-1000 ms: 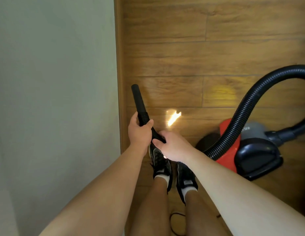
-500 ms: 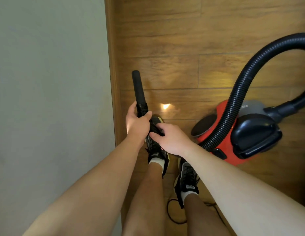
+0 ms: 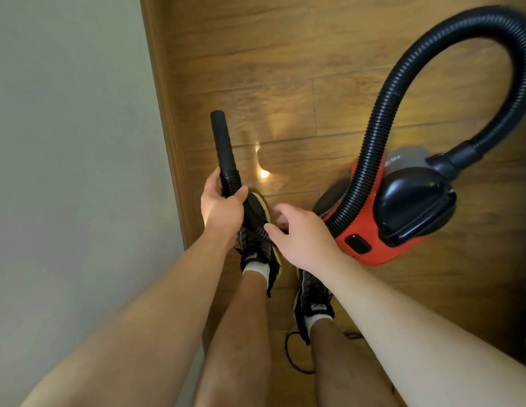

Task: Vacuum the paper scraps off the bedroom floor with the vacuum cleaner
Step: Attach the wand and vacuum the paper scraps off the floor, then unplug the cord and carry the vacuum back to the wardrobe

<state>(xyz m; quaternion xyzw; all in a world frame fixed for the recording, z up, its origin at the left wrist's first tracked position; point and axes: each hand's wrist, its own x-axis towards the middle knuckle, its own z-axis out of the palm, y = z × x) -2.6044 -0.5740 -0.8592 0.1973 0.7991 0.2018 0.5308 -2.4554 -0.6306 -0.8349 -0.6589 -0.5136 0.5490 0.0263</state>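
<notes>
Gripping the hose (image 3: 230, 183), left hand (image 3: 222, 211); right hand (image 3: 303, 236) open beside.

Glossy wood-grain floor (image 3: 329, 92), ribbed matt black hose (image 3: 382, 113), shiny red plastic vacuum body (image 3: 370, 230), matt wall (image 3: 65, 142).

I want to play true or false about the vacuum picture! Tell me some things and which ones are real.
1. The left hand holds the black hose. True.
2. The vacuum is blue. False: its body is red, with black and grey parts.
3. The floor is wooden. True.
4. The right hand grips the hose tightly. False: its fingers are spread open beside the hose.
5. Paper scraps cover the floor. False: none show here.
</notes>
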